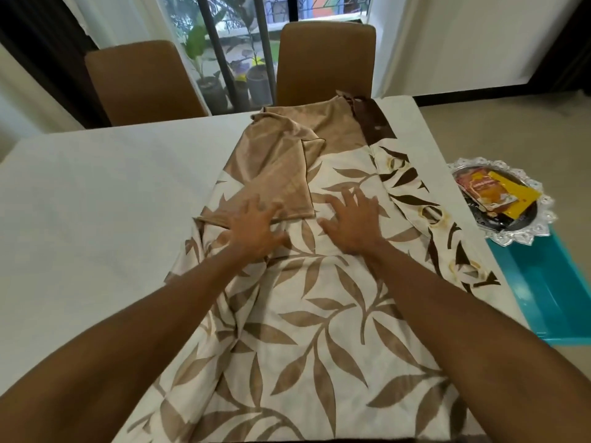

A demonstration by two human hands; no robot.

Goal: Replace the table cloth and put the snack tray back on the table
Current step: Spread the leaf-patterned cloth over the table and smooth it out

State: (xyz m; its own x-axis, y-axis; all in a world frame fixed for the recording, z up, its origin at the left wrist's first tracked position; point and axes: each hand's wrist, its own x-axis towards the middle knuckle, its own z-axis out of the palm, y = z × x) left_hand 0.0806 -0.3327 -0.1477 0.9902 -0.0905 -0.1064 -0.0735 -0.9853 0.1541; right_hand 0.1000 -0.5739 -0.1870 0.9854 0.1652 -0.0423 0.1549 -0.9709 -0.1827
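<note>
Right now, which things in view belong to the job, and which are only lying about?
Job: leaf-print table cloth, snack tray, table, left hand and right hand flat on it.
Lying about: left chair, right chair, teal container under the tray, potted plants.

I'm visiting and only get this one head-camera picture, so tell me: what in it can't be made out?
All in the head view:
- Packets on the tray: print too small and blurred to read.
- Teal thing under the tray: partly behind the table edge; unclear what it is.
- Cloth: near end cut off by the bottom edge; folds hide part of it.
- Chairs: seats hidden behind the table.
</note>
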